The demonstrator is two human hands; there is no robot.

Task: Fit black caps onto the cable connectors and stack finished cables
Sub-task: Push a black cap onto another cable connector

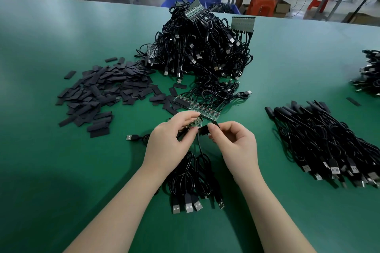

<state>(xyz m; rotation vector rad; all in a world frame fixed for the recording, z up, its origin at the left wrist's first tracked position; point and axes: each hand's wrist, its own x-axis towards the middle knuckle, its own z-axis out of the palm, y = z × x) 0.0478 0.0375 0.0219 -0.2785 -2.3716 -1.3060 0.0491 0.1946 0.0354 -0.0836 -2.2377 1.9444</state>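
My left hand (pixel 170 139) grips a short strip of small green connector boards (pixel 194 124) over the green table. My right hand (pixel 232 139) pinches a flat black cap (pixel 204 129) right beside the strip's end; a thin black cable hangs below it. Their cables with USB plugs (pixel 193 185) lie bunched between my forearms. A loose pile of black caps (pixel 102 92) lies to the left. A longer strip of boards (pixel 195 107) lies just beyond my hands. The stack of capped cables (pixel 324 144) lies at the right.
A big tangled heap of uncapped cables (pixel 201 47) fills the table's middle back. Another cable pile (pixel 370 74) sits at the far right edge. One USB plug (pixel 132 137) lies left of my left hand. A person sits on an orange stool (pixel 261 6) beyond the table.
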